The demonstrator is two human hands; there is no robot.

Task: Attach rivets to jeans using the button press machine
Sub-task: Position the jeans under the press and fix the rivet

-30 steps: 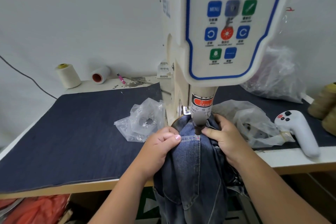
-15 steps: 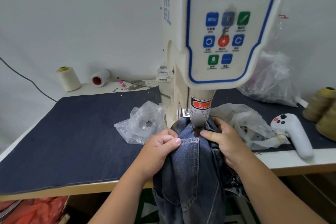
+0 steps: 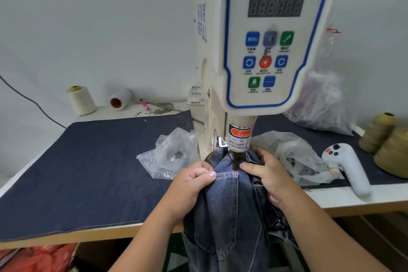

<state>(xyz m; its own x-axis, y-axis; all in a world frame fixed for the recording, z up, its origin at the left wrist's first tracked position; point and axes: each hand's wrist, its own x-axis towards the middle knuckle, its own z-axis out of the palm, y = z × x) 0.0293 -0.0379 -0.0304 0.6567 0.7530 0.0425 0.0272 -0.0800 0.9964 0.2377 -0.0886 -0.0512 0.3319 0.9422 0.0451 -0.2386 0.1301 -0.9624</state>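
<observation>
The white button press machine (image 3: 267,55) stands in front of me, and its dark punch (image 3: 235,161) comes down onto blue jeans (image 3: 227,205). The jeans drape over the table's front edge, with a pocket corner under the punch. My left hand (image 3: 192,183) grips the denim left of the punch, fingers curled, thumb on the pocket hem. My right hand (image 3: 269,176) holds the fabric on the right, its forefinger lying close beside the punch tip. No rivet is visible under the punch.
Dark denim cloth (image 3: 88,172) covers the table. A clear plastic bag (image 3: 172,154) lies left of the machine, another (image 3: 293,157) to its right. A white handheld controller (image 3: 346,168) rests at the right edge. Thread cones (image 3: 80,99) stand at the back, brown ones (image 3: 379,132) far right.
The view has tilted upward, showing more of the machine's panel. Both hands stay on the jeans at the punch with almost no shift.
</observation>
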